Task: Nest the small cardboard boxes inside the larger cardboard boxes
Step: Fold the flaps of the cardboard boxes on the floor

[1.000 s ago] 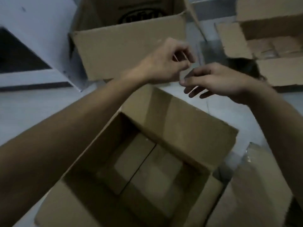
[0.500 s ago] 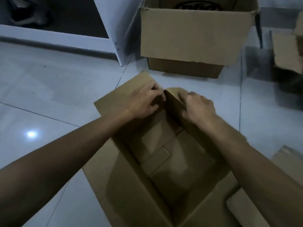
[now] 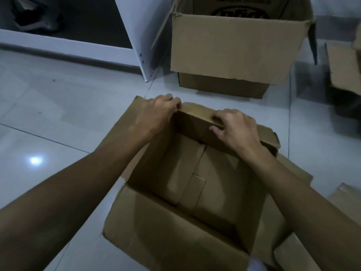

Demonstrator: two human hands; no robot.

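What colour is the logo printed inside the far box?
Black, an oval logo on the brown inner wall of the far box, seen in the head view.

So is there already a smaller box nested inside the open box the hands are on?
No, the open box shows only its bare bottom flaps inside.

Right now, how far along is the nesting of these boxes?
Early, it seems. Done: the near open box stands empty, only its bottom flaps showing inside. In hand: the left hand and right hand both press on its far flap, seemingly folding it out of the way. Left: nothing is nested yet; the bigger printed box behind and the cardboard at right are untouched.
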